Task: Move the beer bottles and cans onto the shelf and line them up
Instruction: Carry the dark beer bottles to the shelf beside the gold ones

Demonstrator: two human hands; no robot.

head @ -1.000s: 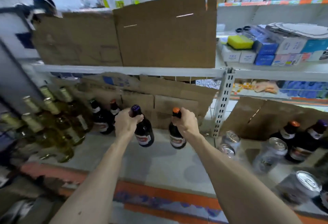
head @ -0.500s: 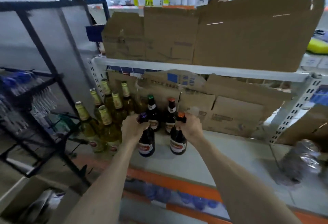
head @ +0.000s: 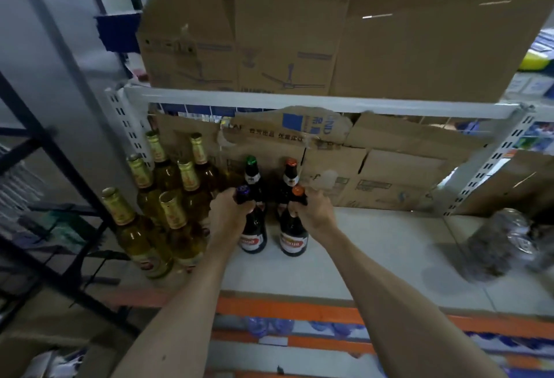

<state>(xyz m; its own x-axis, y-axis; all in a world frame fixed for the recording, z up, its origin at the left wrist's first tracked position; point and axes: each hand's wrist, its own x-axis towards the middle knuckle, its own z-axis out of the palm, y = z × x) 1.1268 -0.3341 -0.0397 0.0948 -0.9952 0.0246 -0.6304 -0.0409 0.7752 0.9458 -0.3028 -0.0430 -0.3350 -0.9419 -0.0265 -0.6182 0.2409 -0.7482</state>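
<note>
At the centre of the frame, on the grey shelf, the left hand and right hand each clamp the neck of a dark bottle, purple-capped and orange-capped, best set down squarely before the two behind.

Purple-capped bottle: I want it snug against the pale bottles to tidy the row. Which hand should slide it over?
Left. The left hand already has its grip on the purple-capped bottle, right beside the pale bottles. The right hand holds the orange-capped bottle, farther away.
</note>
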